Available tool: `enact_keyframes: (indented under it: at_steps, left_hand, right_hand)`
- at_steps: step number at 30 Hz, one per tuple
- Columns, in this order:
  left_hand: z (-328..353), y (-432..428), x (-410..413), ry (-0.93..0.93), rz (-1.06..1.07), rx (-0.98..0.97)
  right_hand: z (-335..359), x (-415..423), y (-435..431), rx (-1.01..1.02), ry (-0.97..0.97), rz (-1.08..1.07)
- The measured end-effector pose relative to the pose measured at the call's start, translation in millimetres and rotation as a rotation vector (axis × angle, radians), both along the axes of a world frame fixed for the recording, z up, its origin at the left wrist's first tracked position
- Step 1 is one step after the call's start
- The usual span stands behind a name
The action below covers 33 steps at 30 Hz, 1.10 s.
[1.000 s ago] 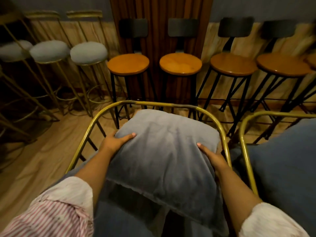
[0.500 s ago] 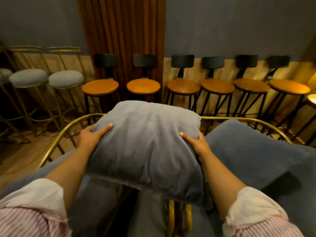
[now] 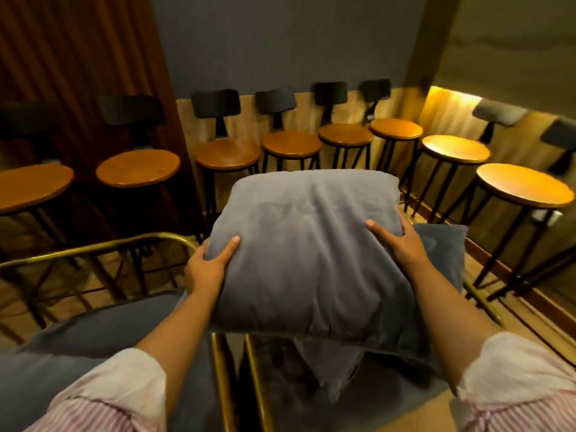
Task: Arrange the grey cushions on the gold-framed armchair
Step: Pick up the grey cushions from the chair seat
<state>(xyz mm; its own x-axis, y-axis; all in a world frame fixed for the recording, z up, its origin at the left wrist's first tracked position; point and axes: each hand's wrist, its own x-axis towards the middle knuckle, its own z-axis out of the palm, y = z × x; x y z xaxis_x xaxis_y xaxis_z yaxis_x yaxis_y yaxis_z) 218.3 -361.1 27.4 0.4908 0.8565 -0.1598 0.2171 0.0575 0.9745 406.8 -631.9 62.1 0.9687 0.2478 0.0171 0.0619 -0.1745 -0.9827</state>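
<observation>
At the centre of the view, a grey cushion point(image 3: 308, 254) is held up in the air by both hands, above the gap between two gold-framed armchairs. The left hand point(image 3: 208, 269) grips the cushion's left edge at about 9 o'clock: the thumb point(image 3: 230, 248) lies on the top face, and the other fingers are hidden under the fabric. The right hand point(image 3: 402, 243) grips the right edge at about 3 o'clock, with the fingers spread a little over the top and pressing into the soft surface. Both forearms are bare, and the striped pink sleeves point(image 3: 103, 400) are rolled back. Under the cushion, at 5 o'clock, a second grey cushion point(image 3: 442, 244) leans in the right armchair point(image 3: 481, 304); only parts of it show. The left armchair point(image 3: 93, 244) stands at 8 o'clock, with a dark blue seat pad point(image 3: 78, 344) on it. Along the wall, from 10 to 3 o'clock, a row of round wooden stools point(image 3: 229, 154) with black backs stands well apart from the hands
</observation>
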Motion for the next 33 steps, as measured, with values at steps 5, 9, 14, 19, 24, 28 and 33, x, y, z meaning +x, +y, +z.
enact_keyframes:
  at_steps: [5,9,14,19,24,28,33]
  left_hand:
    - [-38.4,-0.5,63.8,-0.031,-0.090,0.013]
    - [-81.1,14.0,84.4,0.254,-0.292,0.032]
    - [-114.1,9.2,104.2,0.658,-0.500,0.121]
    - [-107.5,7.2,105.6,0.726,-0.519,0.149]
    - [-82.2,-14.3,83.9,0.711,-0.598,0.185]
    - [-47.8,-38.4,37.0,0.559,-0.691,0.257]
    - [-15.8,-37.0,-51.8,0.535,-0.613,0.340]
  right_hand:
    - [-24.4,51.0,0.4,-0.096,0.000,-0.052]
    - [-61.2,72.8,16.5,-0.421,0.074,-0.080]
    - [-86.7,77.2,30.0,-0.696,0.032,-0.110]
    - [-85.9,75.5,28.8,-0.790,0.022,-0.145]
    - [-68.6,41.8,34.9,-0.878,-0.213,-0.185]
    - [-62.1,-7.0,39.8,-0.952,-0.303,-0.041]
    - [-70.0,-91.8,72.8,-0.890,-0.398,0.280]
